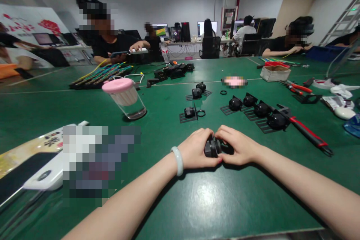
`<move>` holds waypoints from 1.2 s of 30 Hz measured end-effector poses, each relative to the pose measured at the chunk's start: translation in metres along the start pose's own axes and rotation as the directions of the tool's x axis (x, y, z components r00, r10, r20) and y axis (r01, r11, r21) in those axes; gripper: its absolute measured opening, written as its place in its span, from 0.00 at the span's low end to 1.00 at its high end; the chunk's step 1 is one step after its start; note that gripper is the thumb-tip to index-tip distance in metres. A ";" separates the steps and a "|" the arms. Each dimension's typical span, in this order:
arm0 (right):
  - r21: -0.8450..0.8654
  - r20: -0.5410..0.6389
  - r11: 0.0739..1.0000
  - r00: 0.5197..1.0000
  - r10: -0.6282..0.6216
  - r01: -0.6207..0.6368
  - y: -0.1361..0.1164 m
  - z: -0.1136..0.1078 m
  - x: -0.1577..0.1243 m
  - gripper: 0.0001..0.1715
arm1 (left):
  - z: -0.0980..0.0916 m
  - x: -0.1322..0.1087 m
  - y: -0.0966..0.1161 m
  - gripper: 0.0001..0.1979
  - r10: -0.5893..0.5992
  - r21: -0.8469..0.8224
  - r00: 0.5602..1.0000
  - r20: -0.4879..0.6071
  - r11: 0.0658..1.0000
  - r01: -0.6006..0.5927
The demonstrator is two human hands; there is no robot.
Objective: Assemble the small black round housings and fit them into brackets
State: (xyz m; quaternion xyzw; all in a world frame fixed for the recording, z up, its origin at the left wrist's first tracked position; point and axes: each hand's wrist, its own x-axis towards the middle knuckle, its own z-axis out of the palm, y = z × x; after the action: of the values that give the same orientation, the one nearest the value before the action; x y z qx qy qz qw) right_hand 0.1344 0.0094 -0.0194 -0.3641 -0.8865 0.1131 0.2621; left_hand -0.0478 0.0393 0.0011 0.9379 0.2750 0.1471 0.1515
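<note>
Both of my hands meet at the near middle of the green table [197, 202] around a small black round part [213, 147]. My left hand [195, 150], with a pale bangle on the wrist, is curled on its left side. My right hand [239, 146] is curled on its right side. Just beyond them lie black comb-like bases with black round parts on them [261, 109], in a row at the right. Two more such assemblies [189, 113] [198, 92] sit further back in the middle, with a loose black ring [201, 113] beside one.
Red-handled pliers [305, 129] lie at the right. A clear cup with a pink lid [125, 97] stands at the left. A phone and a card [33, 157] lie at the near left. Other people sit at the far side; a cardboard box [274, 72] stands at the back right.
</note>
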 end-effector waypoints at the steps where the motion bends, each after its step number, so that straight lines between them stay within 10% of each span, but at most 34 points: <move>1: -0.001 0.001 1.000 1.000 0.003 -0.003 0.000 0.000 0.000 0.20 | 0.000 0.000 0.000 0.22 0.001 0.000 1.000 0.002 1.000 -0.001; 36: -0.014 0.037 1.000 0.999 0.022 -0.021 0.006 0.001 0.000 0.13 | -0.002 0.001 -0.001 0.22 0.004 -0.020 1.000 0.017 1.000 -0.004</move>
State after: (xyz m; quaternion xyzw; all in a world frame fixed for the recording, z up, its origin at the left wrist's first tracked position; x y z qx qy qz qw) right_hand 0.1374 0.0138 -0.0221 -0.3733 -0.8880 0.1163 0.2420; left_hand -0.0482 0.0408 0.0028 0.9381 0.2704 0.1421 0.1631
